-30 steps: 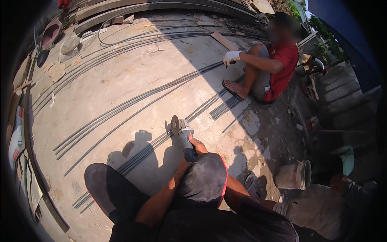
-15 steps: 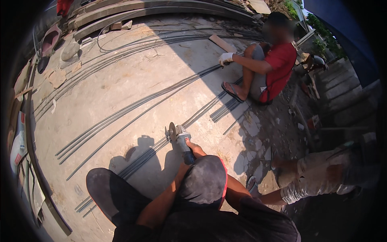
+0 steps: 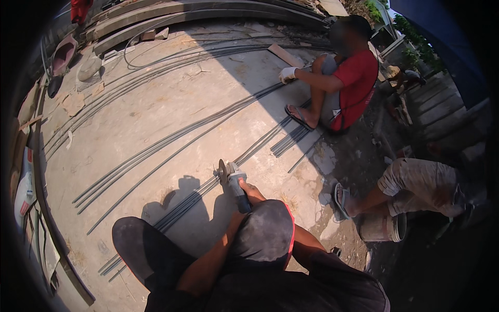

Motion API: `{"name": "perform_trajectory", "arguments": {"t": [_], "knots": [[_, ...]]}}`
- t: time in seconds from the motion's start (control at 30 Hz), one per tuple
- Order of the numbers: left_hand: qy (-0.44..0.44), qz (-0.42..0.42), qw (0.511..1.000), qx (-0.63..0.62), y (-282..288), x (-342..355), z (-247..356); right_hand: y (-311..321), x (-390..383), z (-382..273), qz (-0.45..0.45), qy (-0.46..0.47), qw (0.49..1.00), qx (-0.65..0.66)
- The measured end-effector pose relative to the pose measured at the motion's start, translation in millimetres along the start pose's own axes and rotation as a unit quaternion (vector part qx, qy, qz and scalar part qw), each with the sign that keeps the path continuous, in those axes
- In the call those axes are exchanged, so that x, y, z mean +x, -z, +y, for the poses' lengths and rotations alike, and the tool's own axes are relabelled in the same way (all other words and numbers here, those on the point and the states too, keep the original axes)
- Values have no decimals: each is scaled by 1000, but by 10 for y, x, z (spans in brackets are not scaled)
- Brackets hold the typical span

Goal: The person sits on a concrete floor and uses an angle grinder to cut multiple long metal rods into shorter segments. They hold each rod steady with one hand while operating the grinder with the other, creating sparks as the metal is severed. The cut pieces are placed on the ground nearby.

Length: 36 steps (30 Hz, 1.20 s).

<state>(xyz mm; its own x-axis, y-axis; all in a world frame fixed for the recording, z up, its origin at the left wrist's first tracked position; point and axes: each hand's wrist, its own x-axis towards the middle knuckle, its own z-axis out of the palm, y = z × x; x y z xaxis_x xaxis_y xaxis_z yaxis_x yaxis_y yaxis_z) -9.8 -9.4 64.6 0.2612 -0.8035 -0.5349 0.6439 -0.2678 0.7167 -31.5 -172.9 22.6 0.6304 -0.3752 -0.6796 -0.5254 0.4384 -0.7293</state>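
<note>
My right hand [image 3: 252, 192] is closed around the body of a grey angle grinder [image 3: 239, 196], in front of my right knee. The grinder's cutting disc [image 3: 223, 170] stands on edge at a bundle of grey steel bars [image 3: 193, 200] lying on the ground. Whether the disc touches the bars I cannot tell. My left hand [image 3: 238, 217] is at the rear end of the grinder, with its fingers hidden by the tool and my knee. The bundle runs from the lower left, past the disc, toward the far right.
More long bars [image 3: 171, 136] lie across the concrete. A co-worker in a red shirt [image 3: 357, 78] squats beyond them, white-gloved hand [image 3: 287, 75] at the bar ends. Another person's sandalled foot [image 3: 343, 200] and a bucket [image 3: 382, 229] are at right. Long beams [image 3: 208, 18] lie at the back.
The person at right has shifted their legs, and a bucket beside them now shows. The squatting co-worker appears slightly further left. My hands and the grinder have barely moved.
</note>
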Motion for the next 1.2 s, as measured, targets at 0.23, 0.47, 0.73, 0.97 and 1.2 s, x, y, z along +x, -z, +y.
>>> {"name": "perform_trajectory", "arguments": {"t": [0.23,0.47,0.73,0.97,1.2], "knots": [[-1,-5,1000,3,-68,89,-115,69,-4,-80,-10,-37,999,-3],[-106,-17,990,86,-4,573,-449,-5,-182,-354,19,57,994,-95],[-13,126,865,485,452,366,-173,556,-183,-237,4,69,976,-205],[-9,446,633,632,1453,445,-284,500,-204,-339,2,57,954,-295],[-15,413,640,647,1552,522,-299,358,50,-337,-13,62,902,-427]]}}
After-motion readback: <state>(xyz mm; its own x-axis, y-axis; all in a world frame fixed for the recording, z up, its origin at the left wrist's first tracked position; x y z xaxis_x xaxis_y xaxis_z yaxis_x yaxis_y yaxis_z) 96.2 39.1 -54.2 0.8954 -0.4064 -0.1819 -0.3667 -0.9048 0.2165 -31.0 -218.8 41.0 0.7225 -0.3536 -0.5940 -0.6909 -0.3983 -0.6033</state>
